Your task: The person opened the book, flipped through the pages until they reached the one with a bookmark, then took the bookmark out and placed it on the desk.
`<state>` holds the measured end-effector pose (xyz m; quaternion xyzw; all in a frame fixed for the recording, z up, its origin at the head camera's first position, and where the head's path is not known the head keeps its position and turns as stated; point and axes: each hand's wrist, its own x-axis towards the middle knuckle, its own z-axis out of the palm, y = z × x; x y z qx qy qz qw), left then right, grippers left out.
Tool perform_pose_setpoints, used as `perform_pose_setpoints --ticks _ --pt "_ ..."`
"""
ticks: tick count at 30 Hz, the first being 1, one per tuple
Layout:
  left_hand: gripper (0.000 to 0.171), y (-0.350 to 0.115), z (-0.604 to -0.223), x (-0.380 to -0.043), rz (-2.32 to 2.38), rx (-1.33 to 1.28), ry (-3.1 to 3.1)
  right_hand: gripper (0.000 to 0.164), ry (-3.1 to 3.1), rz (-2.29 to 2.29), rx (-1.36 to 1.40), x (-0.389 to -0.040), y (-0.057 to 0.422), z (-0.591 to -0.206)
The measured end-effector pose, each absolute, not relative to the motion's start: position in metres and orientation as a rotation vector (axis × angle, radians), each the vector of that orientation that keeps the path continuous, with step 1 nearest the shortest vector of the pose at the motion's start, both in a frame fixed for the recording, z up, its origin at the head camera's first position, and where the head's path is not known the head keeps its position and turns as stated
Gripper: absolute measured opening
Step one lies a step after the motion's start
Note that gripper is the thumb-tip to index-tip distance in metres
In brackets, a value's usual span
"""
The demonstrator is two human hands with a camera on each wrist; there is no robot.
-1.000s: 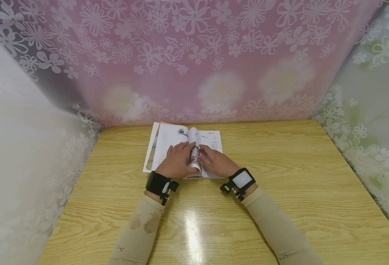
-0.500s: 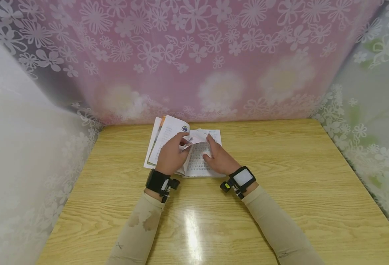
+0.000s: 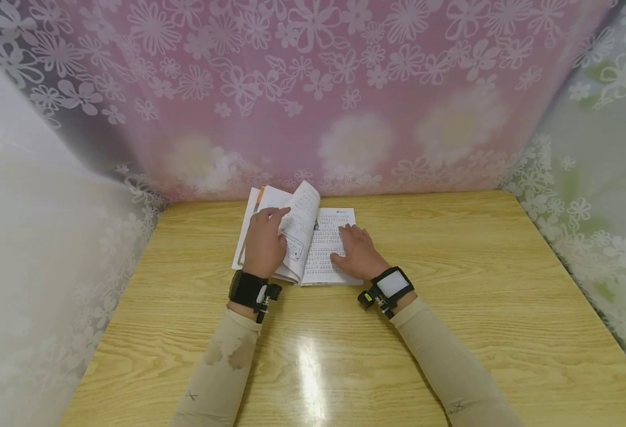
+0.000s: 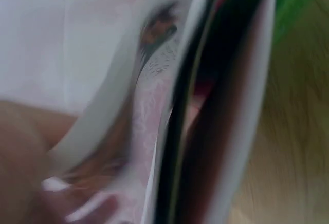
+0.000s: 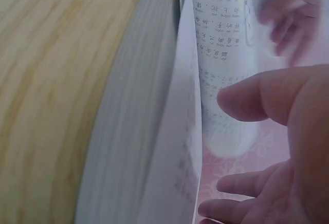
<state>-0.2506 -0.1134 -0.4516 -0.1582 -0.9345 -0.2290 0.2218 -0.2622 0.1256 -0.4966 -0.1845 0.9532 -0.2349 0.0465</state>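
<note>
An open book (image 3: 328, 249) lies near the back edge of the table, its right-hand page covered in rows of printed text. One page (image 3: 303, 222) stands up from the spine and curves over to the left. My left hand (image 3: 265, 243) holds this page by its outer edge; the left wrist view is blurred, with the book's layered leaves (image 4: 190, 106) beside the hand. On the right-hand page rests my right hand (image 3: 360, 254), fingers spread. In the right wrist view its thumb (image 5: 247, 100) extends over the text, and the left hand (image 5: 298, 18) appears beyond with bent fingers.
The wooden table (image 3: 452, 296) extends around the book on both sides and in front. A pink floral curtain (image 3: 291, 118) hangs right behind the table's back edge. Pale floral sheets (image 3: 51, 267) stand along the left and right sides.
The left hand has moved left, carrying a page over from the right side. The right hand has let the page go and settled on the text page. The book's left leaves have lifted somewhat.
</note>
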Motion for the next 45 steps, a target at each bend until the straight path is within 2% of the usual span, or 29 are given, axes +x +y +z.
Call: perform_pose_setpoints --ticks 2,6,7,12,17,20,26,30,35,45 --pt "0.052 -0.116 -0.454 -0.249 -0.54 -0.524 -2.678 0.077 2.901 -0.717 -0.564 -0.263 0.126 -0.497" --pt "0.034 -0.117 -0.456 -0.244 -0.472 -0.58 -2.952 0.076 2.891 -0.668 -0.609 -0.262 0.128 -0.498" --pt "0.034 -0.117 -0.457 -0.243 -0.472 -0.562 -3.008 0.075 2.895 -0.642 -0.624 -0.262 0.129 -0.498" --pt "0.07 -0.115 -0.459 -0.243 -0.473 -0.403 -3.107 0.068 2.911 -0.529 -0.693 -0.261 0.131 -0.498" --pt "0.086 -0.114 -0.464 -0.245 -0.51 -0.304 -3.113 0.071 2.907 -0.499 -0.722 -0.261 0.133 -0.497" --pt "0.092 -0.114 -0.467 -0.247 -0.535 -0.363 -3.09 0.072 2.907 -0.496 -0.731 -0.261 0.134 -0.498" --pt "0.061 -0.113 -0.471 -0.249 -0.453 -0.738 -3.044 0.085 2.923 -0.555 -0.656 -0.262 0.134 -0.501" --pt "0.052 -0.114 -0.473 -0.247 -0.473 -0.705 -3.135 0.093 2.951 -0.529 -0.619 -0.263 0.135 -0.504" --pt "0.058 -0.113 -0.473 -0.245 -0.581 -0.589 -3.161 0.092 2.965 -0.484 -0.642 -0.263 0.136 -0.506" --pt "0.074 -0.111 -0.475 -0.249 -0.529 -0.579 -3.208 0.084 2.939 -0.618 -0.684 -0.262 0.135 -0.496"
